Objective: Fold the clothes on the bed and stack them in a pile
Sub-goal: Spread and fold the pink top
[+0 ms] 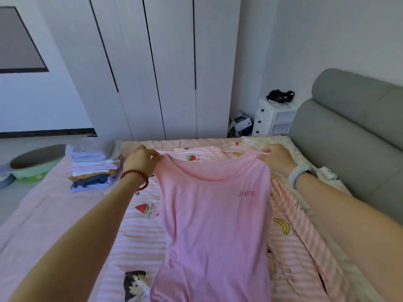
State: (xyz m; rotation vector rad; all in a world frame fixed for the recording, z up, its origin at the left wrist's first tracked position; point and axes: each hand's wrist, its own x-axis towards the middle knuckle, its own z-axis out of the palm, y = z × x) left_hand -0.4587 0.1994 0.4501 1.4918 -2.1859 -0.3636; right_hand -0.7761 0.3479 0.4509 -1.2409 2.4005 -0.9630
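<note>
I hold a plain pink cotton sleeveless top up over the pink bed, my left hand and right hand each pinching a shoulder. Next I must lay it flat for folding; the stack of folded clothes waits far left.

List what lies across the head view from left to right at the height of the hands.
Green basin → pile of folded clothes → left hand → pink top → right hand → grey headboard.
</note>
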